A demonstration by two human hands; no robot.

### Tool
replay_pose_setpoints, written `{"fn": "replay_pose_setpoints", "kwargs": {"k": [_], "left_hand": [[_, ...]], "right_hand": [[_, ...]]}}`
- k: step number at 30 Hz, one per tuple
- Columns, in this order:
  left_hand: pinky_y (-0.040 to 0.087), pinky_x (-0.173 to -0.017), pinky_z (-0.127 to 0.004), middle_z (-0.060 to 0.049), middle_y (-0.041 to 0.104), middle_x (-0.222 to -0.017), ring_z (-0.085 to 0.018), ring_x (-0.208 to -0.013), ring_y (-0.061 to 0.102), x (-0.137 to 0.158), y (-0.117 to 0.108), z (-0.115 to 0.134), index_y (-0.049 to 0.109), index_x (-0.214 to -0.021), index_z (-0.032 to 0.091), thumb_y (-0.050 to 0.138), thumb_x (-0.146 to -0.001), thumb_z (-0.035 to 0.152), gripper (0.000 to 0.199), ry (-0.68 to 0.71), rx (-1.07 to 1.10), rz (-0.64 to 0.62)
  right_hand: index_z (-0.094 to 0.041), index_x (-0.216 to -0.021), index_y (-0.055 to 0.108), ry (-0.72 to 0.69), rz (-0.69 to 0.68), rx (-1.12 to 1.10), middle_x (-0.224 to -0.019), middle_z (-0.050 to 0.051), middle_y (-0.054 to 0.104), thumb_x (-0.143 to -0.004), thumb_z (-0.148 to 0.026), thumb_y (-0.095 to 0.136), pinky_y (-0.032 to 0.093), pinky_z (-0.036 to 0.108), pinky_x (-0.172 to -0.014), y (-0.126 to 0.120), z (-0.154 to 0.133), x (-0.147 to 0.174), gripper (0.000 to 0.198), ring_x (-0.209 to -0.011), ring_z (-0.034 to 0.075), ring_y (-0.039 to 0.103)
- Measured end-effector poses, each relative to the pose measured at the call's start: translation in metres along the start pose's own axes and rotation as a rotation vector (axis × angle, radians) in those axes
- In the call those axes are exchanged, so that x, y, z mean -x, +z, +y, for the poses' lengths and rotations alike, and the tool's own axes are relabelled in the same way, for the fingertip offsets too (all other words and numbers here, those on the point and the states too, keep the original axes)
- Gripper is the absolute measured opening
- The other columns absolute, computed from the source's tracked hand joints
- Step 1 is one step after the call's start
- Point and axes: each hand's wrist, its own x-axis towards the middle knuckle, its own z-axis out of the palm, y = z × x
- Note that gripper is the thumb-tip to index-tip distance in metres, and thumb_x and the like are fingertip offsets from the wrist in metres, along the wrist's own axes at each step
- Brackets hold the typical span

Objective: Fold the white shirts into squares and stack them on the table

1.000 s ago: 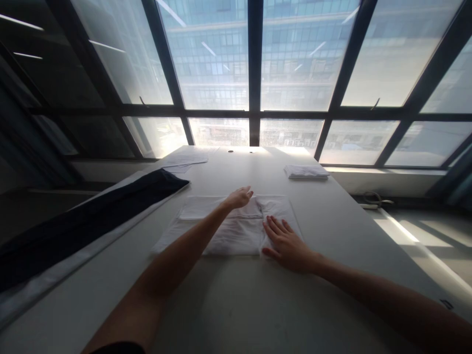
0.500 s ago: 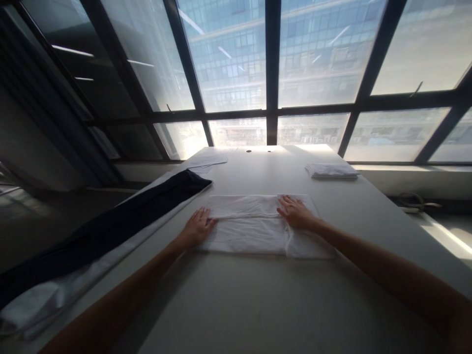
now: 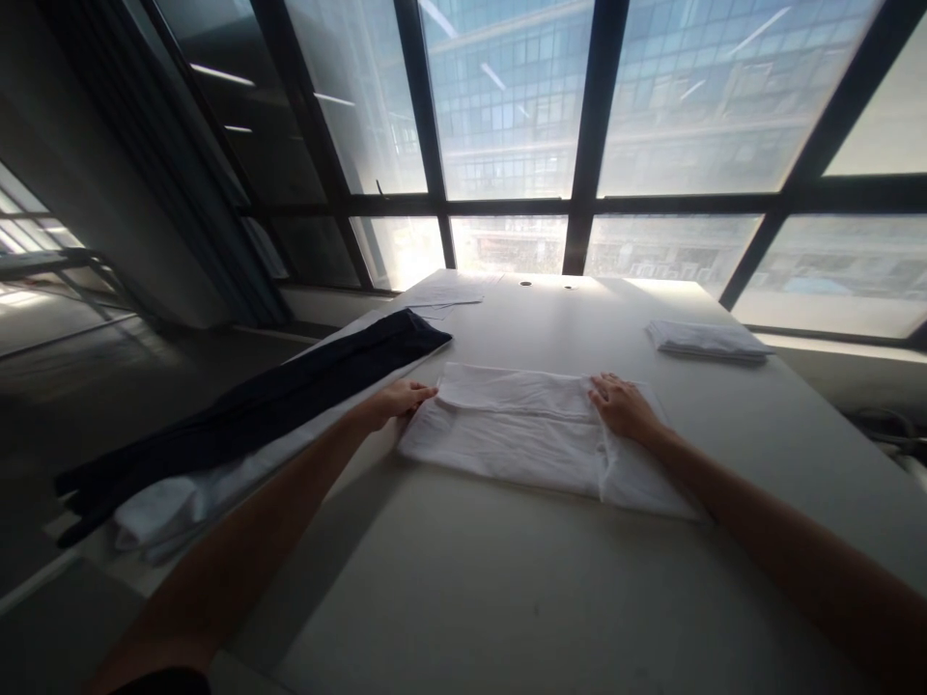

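A white garment, partly folded into a wide rectangle, lies in front of me with a layer running across its far half. At its left edge my left hand pinches the fabric between thumb and fingers. My right hand rests on top of the garment's right part, fingers stretched out and lying flat. Creases run across the near half of the cloth, and a folded flap shows near my right wrist.
Dark trousers lie over white cloth along the table's left edge. Sheets of paper are at the far left. A folded white cloth stack sits far right on the white table. Windows rise behind.
My left hand has gone from lying flat on the garment to pinching its left edge. My right hand stays on the right part. The view has swung left.
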Motion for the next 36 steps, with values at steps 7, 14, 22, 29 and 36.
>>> {"fn": "replay_pose_setpoints", "kwargs": {"k": [7, 14, 22, 29, 36], "left_hand": [[0.058, -0.071, -0.034, -0.010, 0.079, -0.096, -0.029, -0.084, 0.074, -0.002, 0.026, 0.009, 0.075, -0.104, 0.014, 0.088, -0.061, 0.051, 0.058, 0.123, 0.241, -0.047], [0.057, -0.077, -0.032, -0.006, 0.078, -0.101, -0.028, -0.092, 0.073, 0.008, 0.027, 0.069, 0.073, -0.119, 0.014, 0.076, -0.070, 0.038, 0.055, 0.406, 0.141, -0.012], [0.051, -0.063, -0.027, -0.010, 0.077, -0.094, -0.023, -0.074, 0.071, 0.014, 0.131, 0.138, 0.061, -0.140, 0.004, 0.071, -0.076, 0.021, 0.067, 0.483, -0.300, -0.132], [0.055, -0.078, -0.030, -0.010, 0.077, -0.097, -0.027, -0.092, 0.072, 0.017, 0.207, 0.130, 0.072, -0.113, 0.013, 0.075, -0.080, 0.030, 0.037, 0.568, -0.711, -0.119], [0.054, -0.080, -0.028, -0.008, 0.077, -0.101, -0.025, -0.095, 0.072, 0.023, 0.208, 0.131, 0.071, -0.112, 0.016, 0.073, -0.083, 0.030, 0.032, 0.619, -0.713, -0.109]], "right_hand": [[-0.014, -0.144, 0.060, -0.023, 0.029, 0.002, -0.153, 0.017, 0.055, -0.105, -0.038, 0.039, 0.032, 0.040, -0.119, -0.008, -0.007, 0.003, 0.051, -0.144, 0.028, 0.048], [-0.014, -0.141, 0.063, -0.021, 0.045, -0.016, -0.149, 0.017, 0.059, -0.105, -0.038, 0.041, 0.034, 0.039, -0.118, -0.013, -0.013, 0.006, 0.049, -0.141, 0.027, 0.051], [-0.014, -0.139, 0.064, -0.016, 0.050, -0.032, -0.147, 0.017, 0.060, -0.105, -0.036, 0.042, 0.036, 0.038, -0.116, -0.018, -0.016, 0.010, 0.047, -0.138, 0.027, 0.054], [-0.012, -0.143, 0.061, 0.008, 0.047, -0.062, -0.149, 0.019, 0.059, -0.104, -0.035, 0.045, 0.033, 0.039, -0.118, -0.014, -0.016, 0.006, 0.048, -0.140, 0.028, 0.051], [-0.015, -0.137, 0.065, -0.007, 0.081, -0.055, -0.144, 0.016, 0.063, -0.104, -0.035, 0.048, 0.034, 0.035, -0.116, -0.015, -0.017, 0.007, 0.042, -0.136, 0.026, 0.055]]}}
